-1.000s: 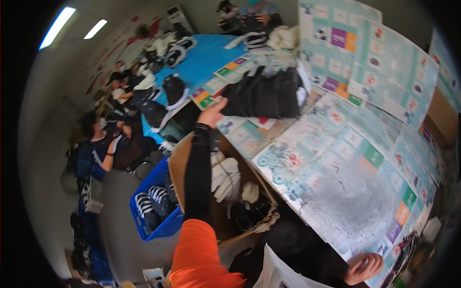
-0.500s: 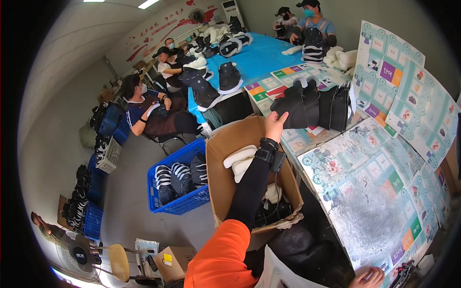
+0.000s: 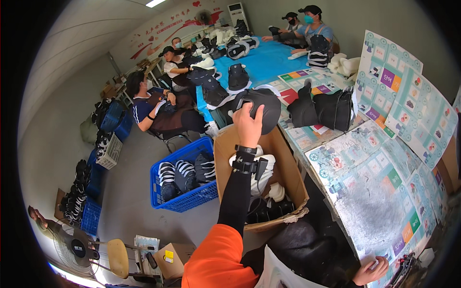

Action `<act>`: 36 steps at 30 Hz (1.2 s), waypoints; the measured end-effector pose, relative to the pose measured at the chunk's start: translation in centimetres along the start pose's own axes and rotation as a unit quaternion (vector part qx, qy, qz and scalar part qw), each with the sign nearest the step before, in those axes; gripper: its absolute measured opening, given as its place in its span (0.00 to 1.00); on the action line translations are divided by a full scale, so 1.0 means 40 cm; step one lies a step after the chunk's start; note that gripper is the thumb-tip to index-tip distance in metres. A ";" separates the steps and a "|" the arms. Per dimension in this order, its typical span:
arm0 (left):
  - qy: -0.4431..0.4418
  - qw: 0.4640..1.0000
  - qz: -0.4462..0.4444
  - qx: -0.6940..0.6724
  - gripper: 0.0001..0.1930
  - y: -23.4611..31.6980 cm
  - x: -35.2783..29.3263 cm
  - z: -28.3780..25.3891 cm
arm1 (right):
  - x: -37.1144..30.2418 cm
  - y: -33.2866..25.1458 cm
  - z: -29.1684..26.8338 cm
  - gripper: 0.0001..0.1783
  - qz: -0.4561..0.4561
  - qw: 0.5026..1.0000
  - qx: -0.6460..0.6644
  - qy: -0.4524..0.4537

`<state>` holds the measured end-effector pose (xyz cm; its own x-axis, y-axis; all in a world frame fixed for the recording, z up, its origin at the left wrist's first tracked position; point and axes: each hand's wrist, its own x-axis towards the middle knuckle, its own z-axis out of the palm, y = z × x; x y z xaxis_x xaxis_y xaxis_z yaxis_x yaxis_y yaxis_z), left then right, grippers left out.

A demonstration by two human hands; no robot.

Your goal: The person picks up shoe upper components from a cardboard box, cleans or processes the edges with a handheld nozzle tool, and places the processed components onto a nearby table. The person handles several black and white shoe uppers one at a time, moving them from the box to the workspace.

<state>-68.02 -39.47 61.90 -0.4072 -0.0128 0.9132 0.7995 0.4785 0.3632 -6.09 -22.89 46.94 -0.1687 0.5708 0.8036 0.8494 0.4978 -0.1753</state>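
My left hand (image 3: 248, 126) is closed on a black shoe (image 3: 269, 109), holding it up over the far end of an open cardboard box (image 3: 294, 165). Thumb and fingers grip its near side. Inside the box lie white foot-shaped pieces (image 3: 263, 174) and dark items at the bottom. To the right of the held shoe, more black shoes (image 3: 331, 111) sit together on the paper-covered table (image 3: 357, 192). My right hand (image 3: 371, 271) lies at the table's near edge, fingers loosely apart and nothing visible in them.
A blue basket (image 3: 185, 203) of black-and-white shoes stands left of the box. Several people sit around the blue-covered table (image 3: 269, 56), which bears shoes and white pieces. Pliers-like tools (image 3: 402, 270) lie near my right hand. A fan (image 3: 77, 247) and chair (image 3: 118, 259) stand at lower left.
My left hand has moved left from the black shoes on the table, lifting one away over the box. My right hand has shifted slightly up, its fingers more spread.
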 end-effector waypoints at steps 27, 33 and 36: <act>-0.568 0.741 -0.079 -0.349 0.29 0.299 -0.567 -0.519 | -0.112 -0.409 -0.001 0.38 -0.036 0.779 0.453 -0.433; -0.547 0.722 -0.116 -0.407 0.24 0.243 -0.592 -0.540 | -0.073 -0.390 -0.042 0.31 -0.049 0.716 0.553 -0.424; -0.534 0.739 -0.078 -0.403 0.22 0.246 -0.601 -0.546 | -0.078 -0.365 -0.030 0.28 -0.055 0.701 0.566 -0.430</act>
<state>-40.71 -53.64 47.54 -0.2948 0.8942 0.3370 0.5339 -0.1383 0.8341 -17.35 -32.73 47.69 -0.8548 0.4287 0.2924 -0.0520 0.4899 -0.8702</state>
